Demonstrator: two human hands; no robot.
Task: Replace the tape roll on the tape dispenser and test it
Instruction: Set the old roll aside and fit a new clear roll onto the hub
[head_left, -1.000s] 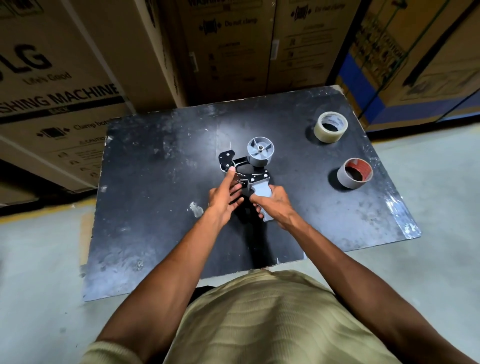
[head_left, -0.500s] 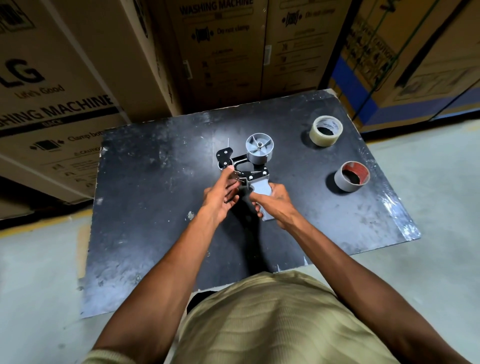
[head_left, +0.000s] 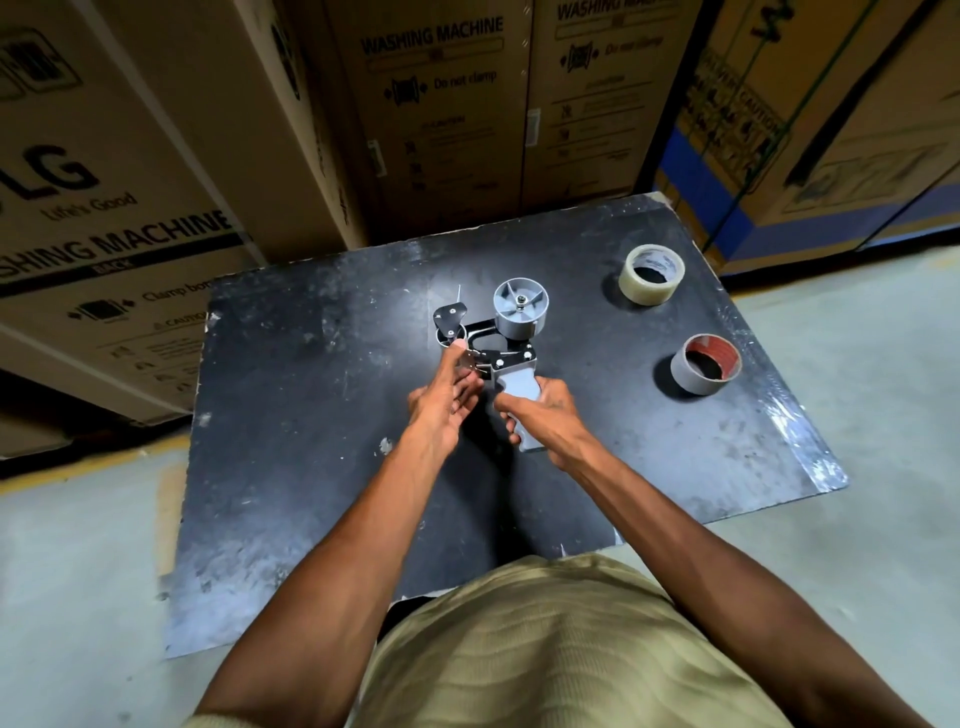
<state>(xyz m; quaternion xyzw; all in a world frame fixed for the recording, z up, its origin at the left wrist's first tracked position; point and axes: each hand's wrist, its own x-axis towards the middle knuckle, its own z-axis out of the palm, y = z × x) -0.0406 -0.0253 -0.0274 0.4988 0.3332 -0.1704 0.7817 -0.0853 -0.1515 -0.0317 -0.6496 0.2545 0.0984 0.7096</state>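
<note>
**Halfway, at best: the hub was bare and no roll was mounted**

Plainly, we were at the empty stage of the swap. The tape dispenser (head_left: 496, 348) lay on its side on the black desk (head_left: 291, 467), and its grey hub (head_left: 519, 309) stood bare, with nothing wound around it. Our right hand (head_left: 540, 410) held the grey handle, fingers (head_left: 511, 418) clamped around it. Our left hand (head_left: 447, 400) reached to the front of the frame, its fingertips (head_left: 458, 345) touching the metal by the black side plate (head_left: 449, 319); those fingers were loosely spread, and we could not tell whether they pinched any part.

We judged the removal of the old roll done. Left to do: seat a roll on the hub, thread the tape end past the front roller and blade, then pull a strip to test.

Two candidates sat well apart from the dispenser on the right side of the desk. A clear tape roll (head_left: 651, 273) lay near the far corner. A grey roll with a red inner face (head_left: 705, 364) lay nearer us; it looked like a core with little or no tape left.

Nothing lay between the dispenser and either roll, so the reach was clear. Big cardboard boxes (head_left: 431, 119) marked for washing machines stood close behind the desk.
</note>
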